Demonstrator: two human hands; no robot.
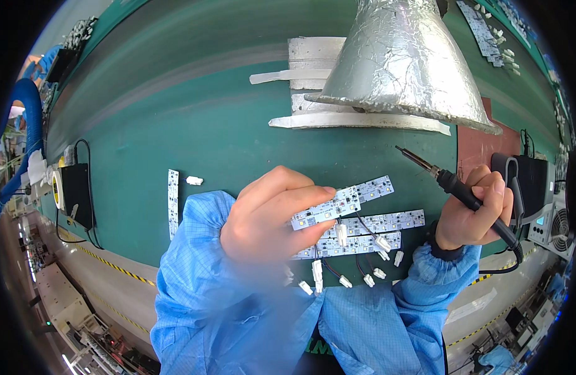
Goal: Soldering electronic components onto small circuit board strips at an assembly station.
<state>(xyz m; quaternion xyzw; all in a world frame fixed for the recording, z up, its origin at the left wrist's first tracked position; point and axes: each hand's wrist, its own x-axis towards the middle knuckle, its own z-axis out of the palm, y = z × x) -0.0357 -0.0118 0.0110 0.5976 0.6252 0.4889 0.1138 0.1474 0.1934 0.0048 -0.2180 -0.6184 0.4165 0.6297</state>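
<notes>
Centrally in the frame, the left hand (266, 219) is raised above the green desk (175, 125), its fingers (288, 184) curled shut with the thumb (313, 232) underneath, pinching a small white LED strip board (327, 208) by its left end. From that board a thin dark wire hangs down to a white plug connector (342, 234). The board sits tilted, its right end higher, just above and partly over a cluster of similar strip boards (375, 228) lying on the desk right of centre; their wires trail toward the lower edge and end in more white connectors (369, 280).

At the right of the frame the right hand (475, 212) is closed in a fist-like grip around the black handle of a soldering iron (454, 184). The iron's thin metal tip points to the upper left and ends apart from the held board, over bare green surface. Its cable runs down past the wrist. Both forearms wear light blue sleeves entering from the lower edge.

Across the upper middle hangs a large cone wrapped in silver foil (400, 62), with white strips (313, 62) beneath it. Left of centre, a single narrow strip board (173, 200) lies upright in the picture, with a loose white connector (194, 180) just beside its top. At the far left sits a black box (78, 194), and at the far right a dark soldering station (538, 181).
</notes>
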